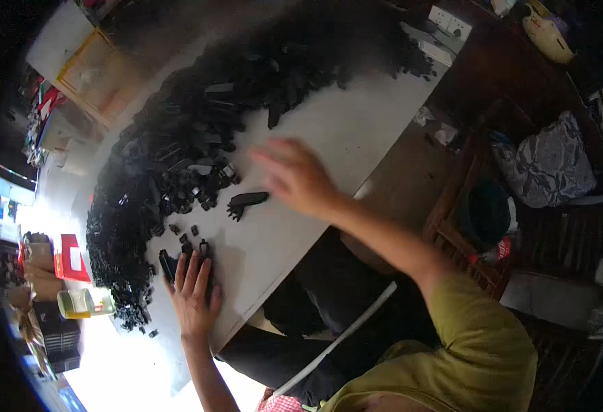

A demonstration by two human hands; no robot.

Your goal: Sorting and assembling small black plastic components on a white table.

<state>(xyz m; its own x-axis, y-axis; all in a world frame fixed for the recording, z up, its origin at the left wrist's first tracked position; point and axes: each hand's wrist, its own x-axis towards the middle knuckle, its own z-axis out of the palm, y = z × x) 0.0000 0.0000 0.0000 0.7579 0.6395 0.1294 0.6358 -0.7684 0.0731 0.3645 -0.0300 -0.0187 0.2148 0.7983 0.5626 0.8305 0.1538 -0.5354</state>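
My left hand [194, 288] lies on the white tabletop with its fingers stretched out, over a long black plastic piece [167, 265] that shows beside the fingers. A few small black parts [186, 244] lie just past its fingertips. My right hand [294, 176] is over the table, blurred, its fingers extended and nothing visible in them. Left of it lies a single black elongated plastic piece [248, 198], with a small toothed black part [234, 211] against it. A large heap of black plastic pieces [178, 130] curves around the table's far and left side.
A clear round tub [75, 303] and a red box [72, 258] stand beyond the heap at left. A white power strip [450, 24] is at the far right corner. Right of the table are a wooden chair [446, 230] and a dark bucket [487, 213].
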